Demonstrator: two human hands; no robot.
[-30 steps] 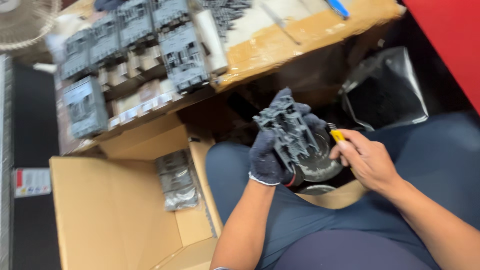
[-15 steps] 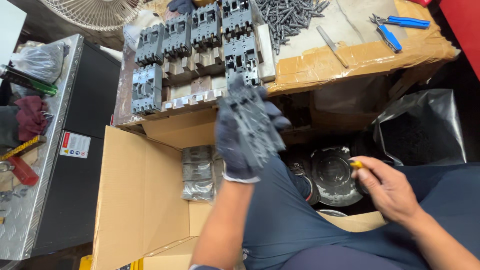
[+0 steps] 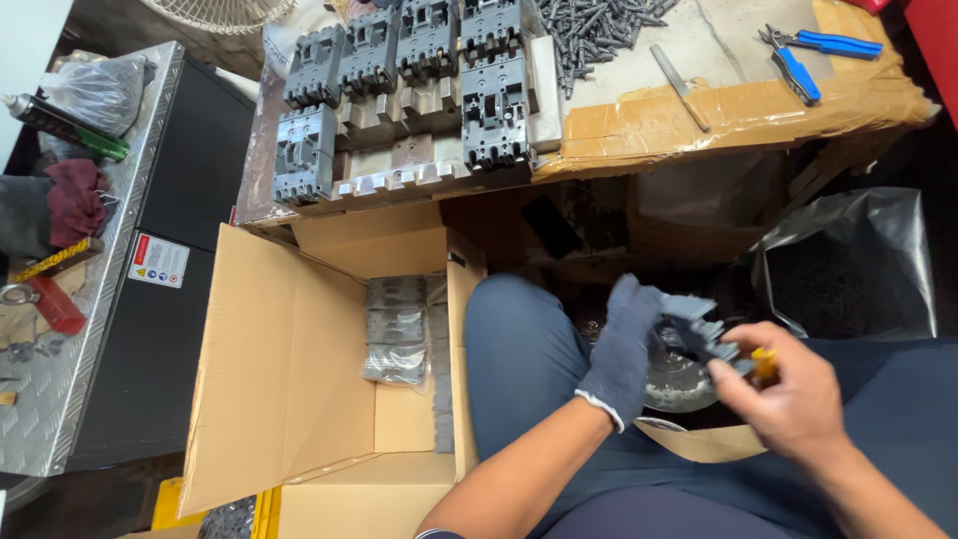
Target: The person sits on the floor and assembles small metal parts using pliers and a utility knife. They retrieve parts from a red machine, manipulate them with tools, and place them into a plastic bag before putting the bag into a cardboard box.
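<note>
Grey breaker housing point(image 3: 699, 324), a moulded plastic part, sits low in the view over the person's lap, held between both hands above a round metal bowl point(image 3: 679, 384). Largest of all is the worktop point(image 3: 738, 115), wrapped in brown cardboard and tape, running across the top. Below it an open cardboard box point(image 3: 289, 369) stands on the floor beside the left knee, with three bagged grey units point(image 3: 396, 329) stacked inside. To the left stands a black cabinet point(image 3: 175, 299) with a ribbed metal top. A black plastic bag point(image 3: 848, 265) lies at the right. On the worktop six grey breaker units point(image 3: 399, 75) are laid in two rows, four behind and two in front, next to a heap of dark screws point(image 3: 599, 25), one flat metal bar point(image 3: 681, 85) and one pair of blue-handled pliers point(image 3: 808, 55). The left hand point(image 3: 624, 349), in a grey knit glove, has its fingers wrapped around the housing. The right hand point(image 3: 788, 399), bare, pinches a yellow-handled tool point(image 3: 764, 361) against the housing's edge.
</note>
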